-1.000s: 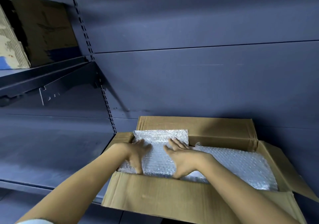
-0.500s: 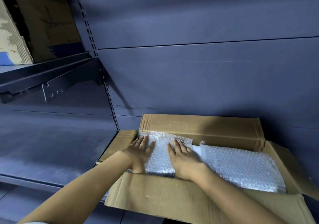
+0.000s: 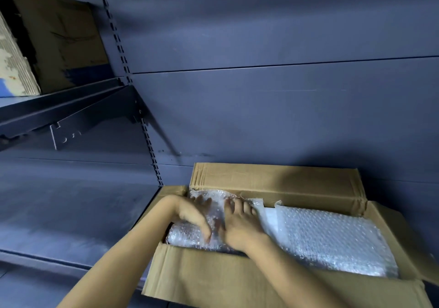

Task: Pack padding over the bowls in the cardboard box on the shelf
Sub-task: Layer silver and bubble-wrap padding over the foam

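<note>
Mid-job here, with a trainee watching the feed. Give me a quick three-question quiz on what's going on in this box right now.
1. True or false: the cardboard box has its flaps shut.
2. The left hand and right hand press on bubble wrap at which end of the box? A) left B) right C) outside it
3. Is any bowl visible?
Key: 1 false; 2 A; 3 no, the wrap hides what lies beneath.
</note>
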Demonstrator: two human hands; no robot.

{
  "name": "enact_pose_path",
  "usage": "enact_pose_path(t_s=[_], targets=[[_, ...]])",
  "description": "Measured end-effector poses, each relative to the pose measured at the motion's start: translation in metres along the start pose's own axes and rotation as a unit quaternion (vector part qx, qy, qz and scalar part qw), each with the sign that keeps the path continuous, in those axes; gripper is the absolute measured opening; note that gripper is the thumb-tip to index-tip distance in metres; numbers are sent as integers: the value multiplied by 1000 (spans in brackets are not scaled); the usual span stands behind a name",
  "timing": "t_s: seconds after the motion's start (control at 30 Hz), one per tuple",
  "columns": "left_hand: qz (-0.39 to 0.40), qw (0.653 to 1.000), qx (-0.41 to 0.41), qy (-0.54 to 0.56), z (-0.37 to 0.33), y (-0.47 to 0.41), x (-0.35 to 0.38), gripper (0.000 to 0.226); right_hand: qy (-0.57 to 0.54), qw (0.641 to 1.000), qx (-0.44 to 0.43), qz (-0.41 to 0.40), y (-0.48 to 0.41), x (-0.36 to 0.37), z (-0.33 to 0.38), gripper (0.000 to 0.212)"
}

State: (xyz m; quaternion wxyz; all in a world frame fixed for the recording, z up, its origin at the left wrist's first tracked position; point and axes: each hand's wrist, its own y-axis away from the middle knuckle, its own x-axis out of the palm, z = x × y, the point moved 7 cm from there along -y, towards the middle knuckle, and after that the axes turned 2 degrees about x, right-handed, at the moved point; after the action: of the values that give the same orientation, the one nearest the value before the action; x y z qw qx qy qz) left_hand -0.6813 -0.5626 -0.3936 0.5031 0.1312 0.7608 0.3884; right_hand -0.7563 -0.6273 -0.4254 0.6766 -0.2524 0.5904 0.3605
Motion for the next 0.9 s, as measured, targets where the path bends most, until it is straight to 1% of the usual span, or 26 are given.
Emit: enact_pose_path(t_s=[0.03, 0.07, 0.13, 0.17, 0.2, 0.27, 0.37, 0.47, 0.73, 0.9], targets=[[-43, 999, 3, 27, -1, -3, -3, 74, 5, 1000, 5, 2, -1, 1, 0, 73], [-108, 994, -5, 29, 0, -8, -6, 75, 3, 1000, 9, 0, -2, 2, 0, 75], [-243, 969, -43, 22, 8, -21, -5, 75, -10, 1000, 13, -10, -3, 2, -1, 68], [-299, 952, -58, 13, 9, -25, -2, 67, -15, 1000, 14, -16, -4, 1, -1, 65], [-346, 936, -68, -10, 11, -28, 1, 60, -18, 1000, 16, -20, -5, 1, -2, 63], [-400, 913, -72, -29, 13, -31, 2, 54, -25, 999, 21, -21, -7, 1, -4, 60], [-401, 913, -70, -25, 18, -36, -3, 49, -47, 998, 36, -5, -11, 1, -8, 58], [-396, 914, -78, -34, 16, -41, -8, 46, -36, 998, 48, -11, -15, -3, -12, 55], [-405, 910, -90, -15, 18, -39, -9, 42, 2, 997, 66, -37, -13, -3, -16, 61], [-387, 917, -99, -10, 18, -40, -9, 44, 17, 998, 59, -25, -16, -4, -19, 65]])
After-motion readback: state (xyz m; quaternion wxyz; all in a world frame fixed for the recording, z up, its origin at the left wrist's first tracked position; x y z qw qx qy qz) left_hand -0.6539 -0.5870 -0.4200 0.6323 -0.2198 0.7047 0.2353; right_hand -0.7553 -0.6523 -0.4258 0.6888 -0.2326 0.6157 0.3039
